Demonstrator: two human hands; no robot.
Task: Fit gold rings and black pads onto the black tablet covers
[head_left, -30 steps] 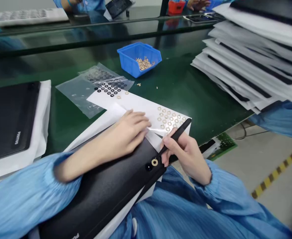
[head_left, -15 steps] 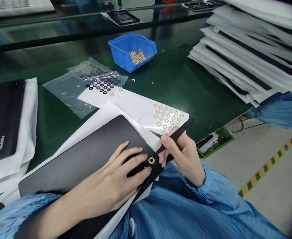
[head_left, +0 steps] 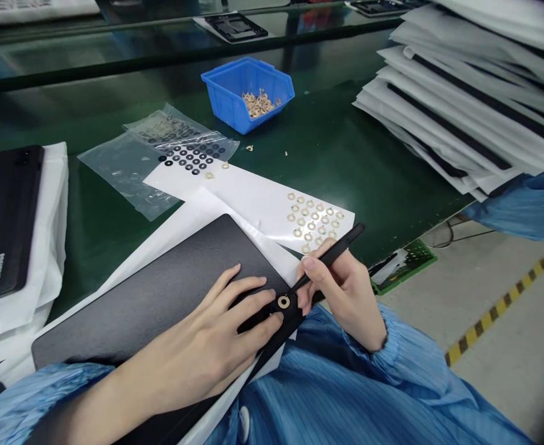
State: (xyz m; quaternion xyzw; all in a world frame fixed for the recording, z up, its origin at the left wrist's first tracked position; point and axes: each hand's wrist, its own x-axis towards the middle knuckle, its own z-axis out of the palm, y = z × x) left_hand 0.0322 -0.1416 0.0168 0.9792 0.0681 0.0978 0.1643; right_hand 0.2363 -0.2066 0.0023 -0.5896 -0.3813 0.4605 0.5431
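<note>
A black tablet-like panel (head_left: 161, 284) lies slantwise in front of me on white wrapping. My left hand (head_left: 225, 327) rests on it with fingers spread, fingertips beside a small tan ring (head_left: 284, 301) at the panel's right corner. In my right hand (head_left: 341, 284), pinched between thumb and fingers, are black tweezers (head_left: 332, 252). Their tip touches or nearly touches the ring's upper edge; I cannot tell which. Just beyond, a white sheet (head_left: 253, 191) carries several tan rings at its right end and several black rings at its left.
A blue bin (head_left: 230, 102) with tan bits stands behind the sheet. A clear plastic bag (head_left: 119, 167) lies left of it. On the far left is another black tablet (head_left: 3, 222) on white wrapping. Stacked wrapped panels (head_left: 457, 105) rise at right, near a person's blue sleeve (head_left: 522, 207).
The view has shifted slightly. Both hands keep nearly the same pose, with the tweezers' tip still at the tan ring.
</note>
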